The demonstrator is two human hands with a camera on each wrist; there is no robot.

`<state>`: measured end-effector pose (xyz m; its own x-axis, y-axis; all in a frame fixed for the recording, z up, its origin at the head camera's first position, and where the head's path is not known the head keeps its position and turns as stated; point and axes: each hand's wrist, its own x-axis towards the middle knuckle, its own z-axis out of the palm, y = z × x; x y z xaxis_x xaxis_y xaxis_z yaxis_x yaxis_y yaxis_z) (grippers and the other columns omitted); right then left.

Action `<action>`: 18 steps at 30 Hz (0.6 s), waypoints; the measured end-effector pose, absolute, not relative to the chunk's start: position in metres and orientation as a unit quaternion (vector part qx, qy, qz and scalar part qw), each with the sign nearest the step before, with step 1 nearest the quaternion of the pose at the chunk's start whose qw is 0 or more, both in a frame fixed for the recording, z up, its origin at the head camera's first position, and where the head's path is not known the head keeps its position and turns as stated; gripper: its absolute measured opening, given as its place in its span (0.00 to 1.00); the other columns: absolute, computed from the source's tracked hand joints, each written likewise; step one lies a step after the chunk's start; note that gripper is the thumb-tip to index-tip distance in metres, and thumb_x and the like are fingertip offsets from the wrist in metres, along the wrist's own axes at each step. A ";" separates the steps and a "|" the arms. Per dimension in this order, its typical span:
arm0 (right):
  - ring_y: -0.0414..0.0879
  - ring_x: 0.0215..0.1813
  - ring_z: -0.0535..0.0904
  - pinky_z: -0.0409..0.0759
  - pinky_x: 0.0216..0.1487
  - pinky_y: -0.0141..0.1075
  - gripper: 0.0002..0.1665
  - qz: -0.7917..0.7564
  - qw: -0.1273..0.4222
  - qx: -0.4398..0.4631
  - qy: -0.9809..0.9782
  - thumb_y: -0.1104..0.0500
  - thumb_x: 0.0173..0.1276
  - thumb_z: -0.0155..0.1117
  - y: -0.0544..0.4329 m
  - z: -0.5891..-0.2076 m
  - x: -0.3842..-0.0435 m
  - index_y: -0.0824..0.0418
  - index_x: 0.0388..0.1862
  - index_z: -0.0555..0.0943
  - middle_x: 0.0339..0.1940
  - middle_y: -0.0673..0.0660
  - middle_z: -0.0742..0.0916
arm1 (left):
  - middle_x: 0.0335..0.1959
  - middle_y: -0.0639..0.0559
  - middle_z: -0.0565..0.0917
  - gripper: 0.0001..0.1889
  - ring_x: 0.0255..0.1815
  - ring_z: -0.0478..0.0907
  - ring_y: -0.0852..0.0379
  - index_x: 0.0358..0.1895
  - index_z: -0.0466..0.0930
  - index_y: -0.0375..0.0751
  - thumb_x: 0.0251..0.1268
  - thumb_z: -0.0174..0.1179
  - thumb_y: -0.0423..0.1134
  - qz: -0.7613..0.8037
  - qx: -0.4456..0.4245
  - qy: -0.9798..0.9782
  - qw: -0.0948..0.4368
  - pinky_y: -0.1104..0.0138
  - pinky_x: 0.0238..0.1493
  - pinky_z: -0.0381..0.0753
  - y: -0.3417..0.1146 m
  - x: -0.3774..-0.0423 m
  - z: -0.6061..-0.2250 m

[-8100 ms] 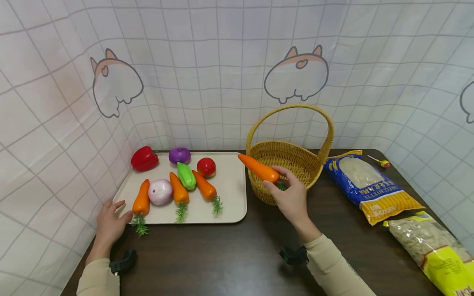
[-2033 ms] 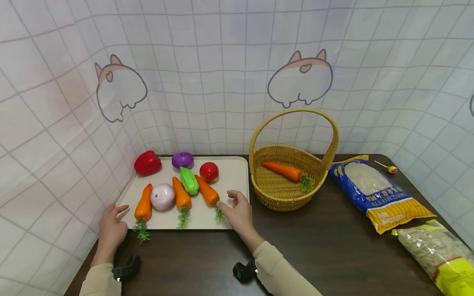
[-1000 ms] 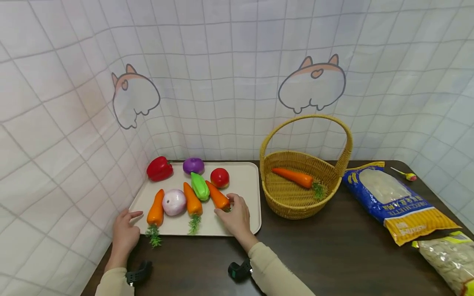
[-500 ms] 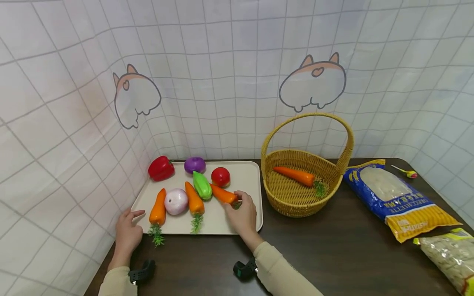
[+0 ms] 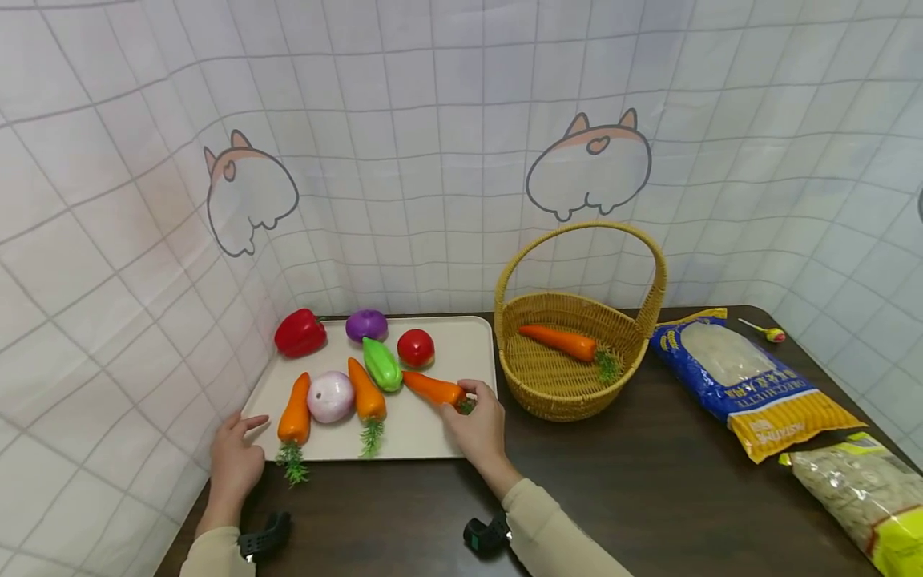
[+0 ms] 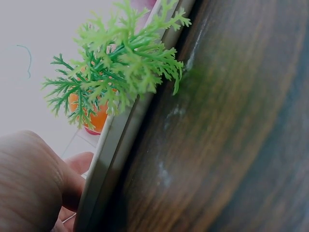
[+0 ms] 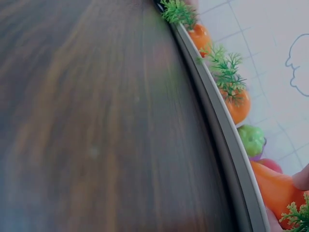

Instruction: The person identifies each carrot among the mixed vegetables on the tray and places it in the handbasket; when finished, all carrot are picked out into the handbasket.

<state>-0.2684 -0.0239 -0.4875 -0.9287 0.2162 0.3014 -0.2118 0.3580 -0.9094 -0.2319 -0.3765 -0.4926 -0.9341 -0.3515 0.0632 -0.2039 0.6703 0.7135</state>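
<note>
L hand (image 5: 235, 463) rests loose at near L corner of the tray (image 5: 469, 349); can't tell if it pushes. R hand (image 5: 480, 426) pinches a carrot (image 5: 430, 387) on the tray, by its leafy end. Best: squeeze snug, lift w/o bumping green veg (image 5: 381, 365). R hand hides some leaves (image 7: 299, 216); 2nd carrot (image 5: 558, 342) hides a bit of basket (image 5: 555, 408).

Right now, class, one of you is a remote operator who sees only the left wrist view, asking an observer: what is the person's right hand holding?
Observer: The right hand pinches a glossy orange carrot with a leafy green top.
Operator: Any container nearby?
Observer: A golden woven basket with an arched handle holds another orange carrot.
Operator: What lies right of that?
Observer: A blue-and-yellow plastic bag with a clear window.
</note>
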 end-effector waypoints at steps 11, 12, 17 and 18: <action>0.46 0.42 0.79 0.76 0.44 0.37 0.21 0.556 0.199 0.013 -0.807 0.63 0.50 0.69 -0.007 -0.487 -0.263 0.57 0.47 0.87 0.41 0.53 0.84 | 0.75 0.26 0.47 0.31 0.74 0.41 0.26 0.62 0.70 0.26 0.49 0.39 0.20 -0.379 0.153 -0.908 0.095 0.39 0.66 0.52 -0.379 -0.232 -0.494; 0.46 0.41 0.79 0.76 0.42 0.36 0.21 0.559 0.197 0.010 -0.806 0.63 0.50 0.69 -0.005 -0.485 -0.262 0.57 0.47 0.87 0.40 0.53 0.84 | 0.75 0.26 0.47 0.31 0.74 0.41 0.26 0.63 0.70 0.26 0.49 0.39 0.21 -0.378 0.154 -0.908 0.094 0.39 0.66 0.52 -0.379 -0.233 -0.494; 0.47 0.40 0.78 0.76 0.39 0.35 0.20 0.579 0.193 0.001 -0.792 0.65 0.51 0.68 0.005 -0.474 -0.253 0.56 0.46 0.86 0.41 0.55 0.83 | 0.75 0.26 0.47 0.31 0.74 0.42 0.26 0.62 0.70 0.26 0.49 0.40 0.21 -0.374 0.151 -0.910 0.094 0.39 0.66 0.52 -0.378 -0.234 -0.495; 0.47 0.41 0.79 0.77 0.39 0.35 0.20 0.584 0.192 0.000 -0.789 0.64 0.51 0.68 0.007 -0.472 -0.251 0.56 0.46 0.86 0.41 0.55 0.83 | 0.75 0.26 0.47 0.31 0.74 0.42 0.26 0.62 0.70 0.25 0.49 0.40 0.21 -0.374 0.150 -0.911 0.094 0.39 0.66 0.52 -0.378 -0.235 -0.495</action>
<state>-0.2512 0.0069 -0.4717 -0.9261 0.2239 0.3037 -0.2250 0.3186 -0.9208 -0.2347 -0.3778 -0.4946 -0.9375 -0.3430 0.0589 -0.2027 0.6757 0.7087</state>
